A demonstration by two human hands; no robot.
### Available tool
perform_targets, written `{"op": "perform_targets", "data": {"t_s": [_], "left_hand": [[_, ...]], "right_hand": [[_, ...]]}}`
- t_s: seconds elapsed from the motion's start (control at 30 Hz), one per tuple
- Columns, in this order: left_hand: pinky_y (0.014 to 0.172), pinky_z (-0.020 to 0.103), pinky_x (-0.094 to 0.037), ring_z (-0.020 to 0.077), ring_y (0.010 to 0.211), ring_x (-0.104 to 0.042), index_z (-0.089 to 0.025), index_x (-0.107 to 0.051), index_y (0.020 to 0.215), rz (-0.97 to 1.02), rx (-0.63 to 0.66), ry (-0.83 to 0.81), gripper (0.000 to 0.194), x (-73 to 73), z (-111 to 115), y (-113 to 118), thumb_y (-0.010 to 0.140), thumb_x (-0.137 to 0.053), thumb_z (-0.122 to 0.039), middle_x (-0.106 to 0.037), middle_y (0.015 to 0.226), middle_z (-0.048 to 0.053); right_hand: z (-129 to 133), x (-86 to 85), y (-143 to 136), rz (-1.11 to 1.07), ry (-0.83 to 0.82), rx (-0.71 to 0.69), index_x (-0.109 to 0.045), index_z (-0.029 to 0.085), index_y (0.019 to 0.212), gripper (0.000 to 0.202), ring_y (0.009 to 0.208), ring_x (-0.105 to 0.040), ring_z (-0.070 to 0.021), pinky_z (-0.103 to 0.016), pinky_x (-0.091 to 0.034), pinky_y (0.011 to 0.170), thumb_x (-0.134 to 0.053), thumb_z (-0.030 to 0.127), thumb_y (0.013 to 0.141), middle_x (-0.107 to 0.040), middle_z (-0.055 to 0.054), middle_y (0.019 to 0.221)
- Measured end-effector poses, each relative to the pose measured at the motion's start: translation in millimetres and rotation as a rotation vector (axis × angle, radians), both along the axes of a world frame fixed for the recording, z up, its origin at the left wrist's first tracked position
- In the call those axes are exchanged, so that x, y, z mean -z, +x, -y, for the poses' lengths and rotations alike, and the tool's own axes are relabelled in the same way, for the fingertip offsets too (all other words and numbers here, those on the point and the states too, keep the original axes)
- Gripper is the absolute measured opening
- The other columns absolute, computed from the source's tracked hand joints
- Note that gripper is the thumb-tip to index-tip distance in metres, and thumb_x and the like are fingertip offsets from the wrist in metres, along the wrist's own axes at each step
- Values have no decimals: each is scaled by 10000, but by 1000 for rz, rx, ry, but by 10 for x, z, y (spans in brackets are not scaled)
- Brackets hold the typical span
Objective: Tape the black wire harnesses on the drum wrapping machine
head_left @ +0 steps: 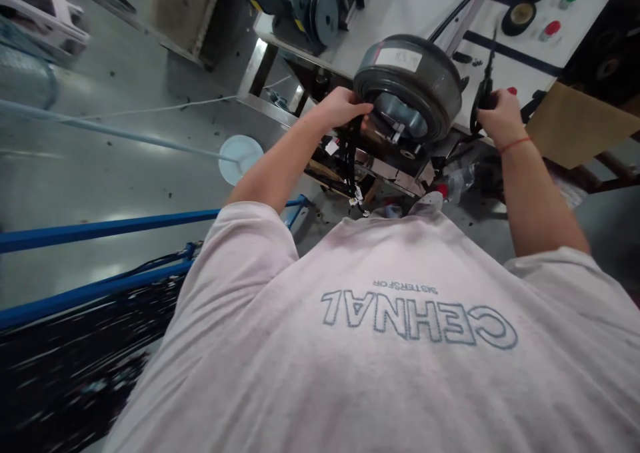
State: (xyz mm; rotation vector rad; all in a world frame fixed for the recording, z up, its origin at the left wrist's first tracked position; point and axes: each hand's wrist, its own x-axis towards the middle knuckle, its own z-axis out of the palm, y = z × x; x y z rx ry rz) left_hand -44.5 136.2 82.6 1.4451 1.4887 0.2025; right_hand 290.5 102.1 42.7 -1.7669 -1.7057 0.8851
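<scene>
Left fingers (361, 109) pinch black cables (351, 156); right fingers (487, 117) grip black scissors (484, 93), both arms (280, 153) reaching forward.

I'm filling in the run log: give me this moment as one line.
left hand: holds black cable bundle | right hand: holds black scissors | between hands: dark drum-shaped housing, white label

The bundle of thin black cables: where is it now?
In the head view, the black bundle hangs from the left hand, below and left of the dark-grey round drum with a white label.
</scene>
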Motion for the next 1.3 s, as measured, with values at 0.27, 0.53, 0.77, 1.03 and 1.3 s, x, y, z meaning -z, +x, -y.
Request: {"op": "perform_targets", "data": {"t_s": [0.27, 0.53, 0.77, 1.03, 1.3], "left_hand": [[831, 294, -472, 179, 839, -650, -97, -673, 855, -184, 78, 183, 242, -23, 55, 50, 886, -591, -322, -689, 734, 68], [780, 257, -494, 179, 753, -682, -95, -695, 986, -393, 226, 341, 271, -105, 92, 134, 928, -541, -311, -717, 763, 80], [889, 346, -517, 264, 1012, -710, -43, -620, 1193, -739, 396, 285, 320, 277, 341, 317, 951, -423, -114, -717, 1057, 228], [882, 371, -534, 314, 1104, -681, -94, -618, 1224, -718, 115, 195, 340, 651, 339, 545, 938, -451, -171, -691, 1155, 213], [989, 345, -498, 265, 1235, -604, -138, -546, 1274, -623, -20, 373, 460, 492, 870, 461, 840, -453, -18, -629, 1312, 171]], "right_hand": [[1158, -159, -700, -1025, -542, -417, -601, 194, 857, 708, 933, -676, -199, -339, -541, 826, -453, 880, 765, -697, -105, 956], [809, 31, -1644, -907, -905, -253, -440, 226, 621, 678, 430, -506, -125, -232, -396, 403, -342, 858, 845, -504, 6, 483], [1543, -90, -500, -648, -298, 13, -494, 207, 595, 670, 462, -524, -137, -265, -425, 480, -353, 794, 888, -561, -35, 517], [156, 77, 69, 434, -345, 220, -684, 113, 946, 306, 943, -658, -265, -310, -473, 777, -652, 395, 832, -707, -189, 997], [577, -528, -395, -350, -295, -129, -547, 191, 627, 443, 510, -518, -130, -256, -421, 538, -469, 518, 915, -583, -22, 575]]}}
